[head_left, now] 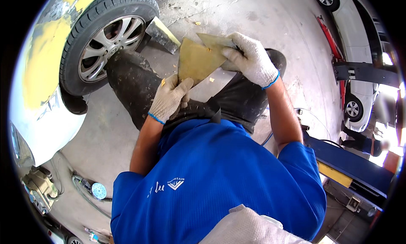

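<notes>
My left hand [171,96], in a white knit glove with a blue cuff, grips the lower part of a broad yellowish spreader [196,62] over my lap. My right hand [249,60], gloved the same way, is closed on a smaller olive-yellow spreader [209,39], which lies against the top of the broad one. Small yellow bits cling to the tools and my left glove. Just beyond them, a flat block [162,34] with a pale edge and grey smears lies on the floor beside the car tyre [74,56].
A car body [40,66] with yellow filler patches stands left. Below it are a sander [98,190], hoses and a machine [40,185]. At right are a white car [357,37], red lift bars [327,37], a blue steel platform [363,168] and another person [366,143].
</notes>
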{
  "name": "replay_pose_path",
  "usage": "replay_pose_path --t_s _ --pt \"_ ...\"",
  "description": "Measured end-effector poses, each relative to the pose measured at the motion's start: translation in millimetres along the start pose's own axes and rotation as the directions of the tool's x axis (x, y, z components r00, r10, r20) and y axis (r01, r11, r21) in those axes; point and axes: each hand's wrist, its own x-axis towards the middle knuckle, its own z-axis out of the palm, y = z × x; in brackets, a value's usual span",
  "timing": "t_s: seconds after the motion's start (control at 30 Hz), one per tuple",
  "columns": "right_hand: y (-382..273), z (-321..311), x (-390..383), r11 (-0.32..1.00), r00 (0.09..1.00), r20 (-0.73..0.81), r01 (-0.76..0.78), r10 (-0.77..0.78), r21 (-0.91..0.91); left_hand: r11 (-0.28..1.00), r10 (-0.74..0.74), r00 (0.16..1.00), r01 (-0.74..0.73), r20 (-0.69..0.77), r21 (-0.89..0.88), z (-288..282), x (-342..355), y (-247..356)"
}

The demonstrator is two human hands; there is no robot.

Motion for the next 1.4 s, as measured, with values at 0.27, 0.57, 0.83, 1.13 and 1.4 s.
replay_pose_path --t_s 0.27,0.57,0.83,1.13,1.4 --pt "5 20 -8 0.995 0.998 -0.016 -0.067 0.068 0.071 0.994 -0.055 0.998 0.053 -0.021 -0.099 6 -7 -19" --pt "18 38 -18 0.961 0.958 -0.209 -0.142 0.194 0.238 0.999 -0.018 0.997 0.020 -0.073 0.025 30 21 -45" --pt "57 42 -44 0.967 0.966 -0.198 -0.124 0.169 0.221 0.982 -0.149 0.985 0.157 -0.085 0.103 38 28 -56" --pt "89 27 -71 0.970 0.986 0.025 -0.169 0.167 0.177 0.982 -0.178 0.982 0.181 -0.062 0.047 48 35 -64" --pt "83 24 -67 0.906 0.927 -0.185 -0.250 0.325 0.342 0.970 -0.163 0.987 0.159 0.006 0.183 51 44 -65"
